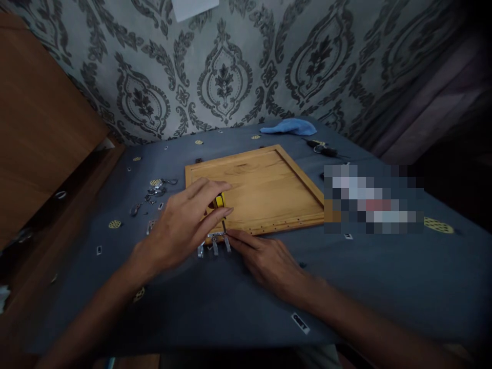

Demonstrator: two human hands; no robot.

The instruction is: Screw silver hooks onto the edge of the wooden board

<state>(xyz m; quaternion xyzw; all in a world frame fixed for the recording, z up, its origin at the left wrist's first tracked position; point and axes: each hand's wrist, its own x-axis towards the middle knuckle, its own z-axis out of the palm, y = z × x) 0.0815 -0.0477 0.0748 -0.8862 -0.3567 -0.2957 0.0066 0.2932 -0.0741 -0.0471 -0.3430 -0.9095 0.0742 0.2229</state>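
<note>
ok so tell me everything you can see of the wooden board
The board looks like honey-coloured wood with visible grain. A raised rim shows along its far and right edges; small dark holes run along the near one. It lies on the dark blue cloth. A metal fitting sits at its near left corner; the left hand hides part of the board, contact unclear.

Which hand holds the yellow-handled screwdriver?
The left hand has the screwdriver; the right hand is at the metal piece by the wooden board.
</note>
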